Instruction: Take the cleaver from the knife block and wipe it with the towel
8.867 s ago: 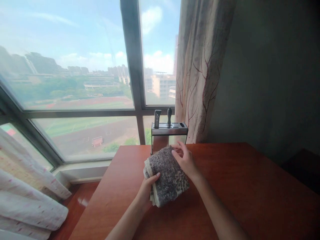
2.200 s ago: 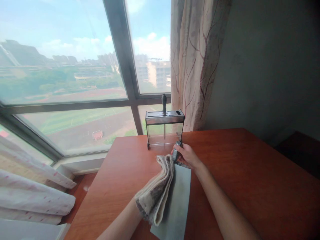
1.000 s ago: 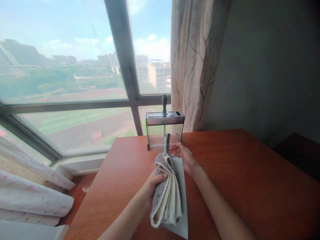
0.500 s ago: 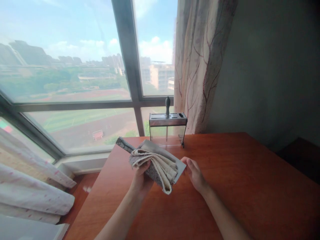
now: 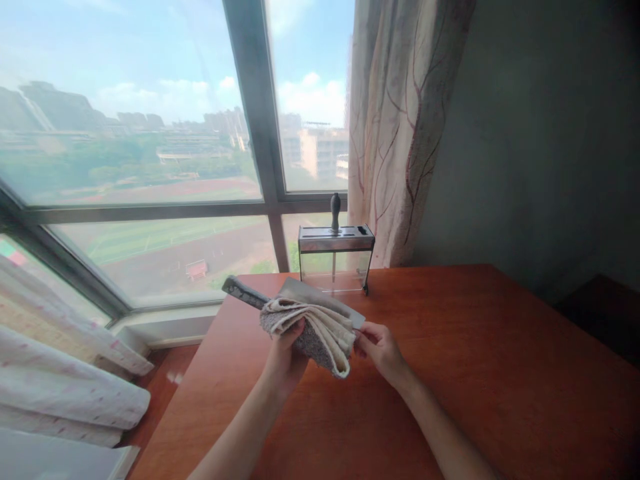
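I am closing my left hand [image 5: 283, 353] around a folded cloth [image 5: 315, 330], thumb on top and fingers underneath, with the cloth wrapped over the flat blade of a cleaver [image 5: 305, 298]. My right hand [image 5: 381, 347] is pinching the far end of the blade and the cloth's edge between thumb and fingertips, a narrow, nearly closed grip. Both are being held up off the table [image 5: 450, 373], just in front of me, the blade lying roughly level with its dark handle pointing out to the left.

I am judging the cloth as soft, light and thick enough to pad my palm. The cleaver looks stiff, fairly heavy for its size and smooth-sided, so it could slide inside the cloth; the edge is the part to keep away from my fingers. The handle or the back of the blade seems the safer place to take hold.

Beyond my hands, a clear knife holder [image 5: 336, 260] with one dark handle sticking up is standing at the table's far edge, beside the curtain [image 5: 400, 133] and the window [image 5: 150, 167].
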### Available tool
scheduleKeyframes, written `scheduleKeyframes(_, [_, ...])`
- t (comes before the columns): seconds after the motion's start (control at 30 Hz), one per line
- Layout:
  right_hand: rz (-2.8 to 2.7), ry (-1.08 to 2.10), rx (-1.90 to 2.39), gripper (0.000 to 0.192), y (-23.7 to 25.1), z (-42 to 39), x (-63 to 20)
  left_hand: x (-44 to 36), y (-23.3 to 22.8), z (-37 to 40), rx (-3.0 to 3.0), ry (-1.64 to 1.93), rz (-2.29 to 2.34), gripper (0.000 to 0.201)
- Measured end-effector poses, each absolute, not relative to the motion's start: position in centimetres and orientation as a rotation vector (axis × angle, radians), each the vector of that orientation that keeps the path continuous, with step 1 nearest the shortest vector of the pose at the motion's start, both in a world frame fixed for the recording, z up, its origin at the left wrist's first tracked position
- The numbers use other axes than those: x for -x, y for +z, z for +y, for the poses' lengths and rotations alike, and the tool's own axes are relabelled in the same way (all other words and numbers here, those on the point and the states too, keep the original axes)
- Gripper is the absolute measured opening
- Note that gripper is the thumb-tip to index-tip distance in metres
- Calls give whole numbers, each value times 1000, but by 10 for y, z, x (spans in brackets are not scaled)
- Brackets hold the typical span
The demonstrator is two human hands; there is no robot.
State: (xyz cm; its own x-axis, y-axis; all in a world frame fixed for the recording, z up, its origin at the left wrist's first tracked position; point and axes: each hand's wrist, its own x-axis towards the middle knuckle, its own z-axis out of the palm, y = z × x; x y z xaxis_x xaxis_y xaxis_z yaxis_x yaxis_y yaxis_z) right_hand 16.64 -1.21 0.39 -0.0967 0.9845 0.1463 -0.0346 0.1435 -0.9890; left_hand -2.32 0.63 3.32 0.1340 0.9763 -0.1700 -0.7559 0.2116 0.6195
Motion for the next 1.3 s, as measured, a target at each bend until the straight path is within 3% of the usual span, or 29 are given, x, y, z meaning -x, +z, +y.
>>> scheduleKeyframes(0.37, [-1396, 1255, 962, 25, 10, -12, -159, 15, 30, -5, -527, 1158, 681, 28])
scheduleKeyframes(0.63, [-1455, 1261, 1007, 40, 11, -15, -163, 33, 38, 11, -463, 1262, 669, 27])
scheduleKeyframes(0.77, [-1503, 1236, 1019, 41, 13, -17, -163, 42, 44, 17, -444, 1337, 636, 33])
scheduleKeyframes(1.0, [-1524, 1248, 1004, 41, 17, -19, -163, 49, 48, 21, -341, 1380, 636, 18])
scheduleKeyframes(1.3, [-1484, 1233, 1045, 41, 14, -18, -162, 43, 45, 20, -356, 1370, 644, 21])
